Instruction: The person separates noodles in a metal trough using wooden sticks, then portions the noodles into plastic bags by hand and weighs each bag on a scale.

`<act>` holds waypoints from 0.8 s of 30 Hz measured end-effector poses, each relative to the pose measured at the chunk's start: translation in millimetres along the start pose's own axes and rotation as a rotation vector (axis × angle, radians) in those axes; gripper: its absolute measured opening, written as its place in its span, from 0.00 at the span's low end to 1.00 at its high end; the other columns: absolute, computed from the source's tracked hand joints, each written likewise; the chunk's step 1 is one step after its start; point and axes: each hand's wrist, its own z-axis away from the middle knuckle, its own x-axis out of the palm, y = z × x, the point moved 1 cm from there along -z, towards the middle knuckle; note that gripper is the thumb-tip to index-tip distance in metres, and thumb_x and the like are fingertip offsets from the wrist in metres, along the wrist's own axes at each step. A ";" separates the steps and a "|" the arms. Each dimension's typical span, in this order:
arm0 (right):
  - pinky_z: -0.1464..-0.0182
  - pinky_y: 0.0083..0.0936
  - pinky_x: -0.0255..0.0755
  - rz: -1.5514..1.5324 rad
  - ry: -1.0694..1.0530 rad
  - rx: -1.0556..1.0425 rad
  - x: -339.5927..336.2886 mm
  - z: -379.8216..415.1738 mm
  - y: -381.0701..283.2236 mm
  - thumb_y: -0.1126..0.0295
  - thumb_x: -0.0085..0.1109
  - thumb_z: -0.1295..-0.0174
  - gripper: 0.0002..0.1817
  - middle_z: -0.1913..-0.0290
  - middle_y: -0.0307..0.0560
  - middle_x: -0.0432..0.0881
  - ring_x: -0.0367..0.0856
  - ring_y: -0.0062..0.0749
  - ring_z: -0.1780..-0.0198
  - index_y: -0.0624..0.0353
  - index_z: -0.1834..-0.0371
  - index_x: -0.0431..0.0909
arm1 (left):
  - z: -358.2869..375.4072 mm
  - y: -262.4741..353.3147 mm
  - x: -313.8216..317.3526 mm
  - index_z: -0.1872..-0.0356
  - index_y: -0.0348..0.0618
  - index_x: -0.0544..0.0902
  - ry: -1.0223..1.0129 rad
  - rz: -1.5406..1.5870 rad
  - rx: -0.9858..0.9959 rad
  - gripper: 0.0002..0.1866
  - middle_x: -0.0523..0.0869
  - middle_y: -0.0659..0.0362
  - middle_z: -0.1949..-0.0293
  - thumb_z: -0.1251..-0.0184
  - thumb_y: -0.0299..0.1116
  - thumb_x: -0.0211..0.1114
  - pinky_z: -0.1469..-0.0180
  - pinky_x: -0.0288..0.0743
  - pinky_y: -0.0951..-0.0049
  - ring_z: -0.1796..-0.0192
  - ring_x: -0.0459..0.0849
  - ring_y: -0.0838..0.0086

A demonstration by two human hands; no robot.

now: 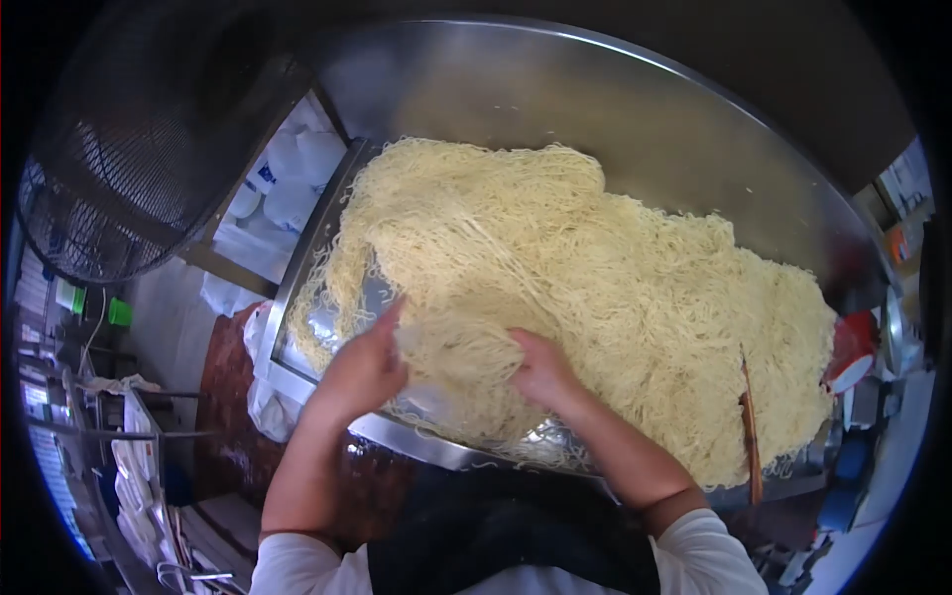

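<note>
The right hand (543, 373) is closed around the edge of a blurred bundle of noodles (458, 349); the left hand (369, 369) is at the bundle's other side, index finger stretched forward, though blur hides whether its fingers grip any strands, so I cannot tell; the bundle sits between the two hands, above the near edge of the counter (409, 439). Handling it well probably means a loose hold, since a hard squeeze could mash or snap the strands; the hands would best work level, spreading apart gently so that clumps open rather than tighten; shaking low over the counter should let loose strands drop onto the metal and not over the rim, where a few already lie.

Beyond the hands, the large noodle heap (635, 297) spreads up toward the steel back wall (694, 149) and off to the right; taking small portions from its near side looks easier than dragging at the thick middle, where long strands seem tangled; the thin wooden stick (751, 436) lies against the heap's right end, well apart from the right hand, and elbows should be kept clear of it.
</note>
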 end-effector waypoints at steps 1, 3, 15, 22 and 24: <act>0.54 0.24 0.75 -0.138 -0.021 0.015 0.4 -2.0 -2.2 0.74 0.66 0.52 0.20 0.62 0.51 0.84 0.83 0.31 0.59 0.60 0.52 0.78 | 1.7 -15.1 1.5 0.38 0.42 0.70 0.141 0.016 -0.068 0.31 0.83 0.46 0.69 0.47 0.28 0.64 0.63 0.76 0.60 0.67 0.83 0.55; 0.55 0.26 0.76 -0.300 -0.059 -0.139 9.4 -7.7 -24.5 0.73 0.64 0.47 0.16 0.60 0.48 0.85 0.83 0.29 0.60 0.60 0.54 0.79 | 0.7 -37.2 17.3 0.44 0.42 0.76 0.403 0.143 -0.061 0.22 0.84 0.44 0.69 0.42 0.26 0.61 0.65 0.77 0.57 0.68 0.84 0.50; 0.50 0.34 0.74 0.426 -0.790 -0.409 94.5 -65.0 -101.9 0.62 0.62 0.46 0.18 0.57 0.59 0.83 0.82 0.45 0.54 0.62 0.55 0.80 | 18.3 -19.9 34.3 0.52 0.40 0.80 0.495 0.729 0.182 0.11 0.81 0.62 0.71 0.33 0.23 0.54 0.73 0.67 0.80 0.75 0.74 0.84; 0.33 0.40 0.60 0.569 -0.026 -0.436 33.0 -3.9 -92.3 0.50 0.70 0.57 0.37 0.36 0.62 0.69 0.66 0.57 0.34 0.63 0.47 0.75 | 31.3 -16.6 12.0 0.51 0.40 0.78 0.449 1.271 -0.094 0.11 0.65 0.72 0.84 0.28 0.28 0.50 0.81 0.50 0.84 0.84 0.58 0.89; 0.35 0.43 0.61 0.804 0.006 -0.368 54.4 7.9 -53.2 0.51 0.72 0.60 0.37 0.35 0.58 0.68 0.64 0.58 0.34 0.60 0.46 0.76 | 35.0 -6.4 -2.3 0.52 0.42 0.77 0.440 1.375 -0.158 0.11 0.63 0.71 0.85 0.30 0.28 0.51 0.85 0.47 0.82 0.87 0.55 0.87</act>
